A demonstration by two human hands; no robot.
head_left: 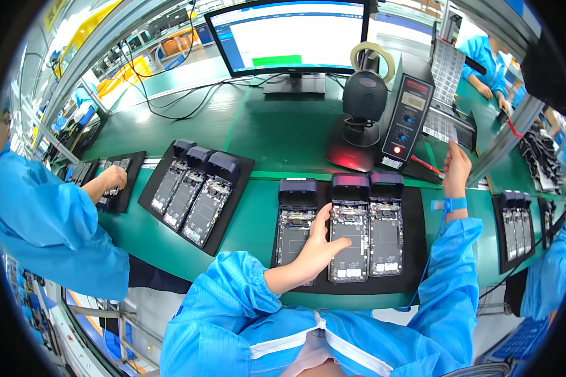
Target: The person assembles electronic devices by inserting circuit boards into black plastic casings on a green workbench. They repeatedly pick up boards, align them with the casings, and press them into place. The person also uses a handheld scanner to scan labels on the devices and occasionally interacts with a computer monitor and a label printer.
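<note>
Three opened phone bodies with exposed circuitry lie in front of me on a black mat (414,232): a left phone (290,242), a middle phone (349,242) and a right phone (385,242). A dark blue block is at the top end of each. My left hand (311,254) rests over the gap between the left and middle phones, fingers stretched and thumb spread onto the middle one. Beyond the mat at the right, my right hand (457,168) is raised with fingertips together at the lower edge of a label sheet (439,127); what they pinch is too small to make out.
A scanner on a stand (363,103) and a control box (409,119) stand behind the phones, near a red-handled tool (426,166). A monitor (289,38) is farther back. Another phone mat (233,188) lies left, beside a co-worker's hand (113,179).
</note>
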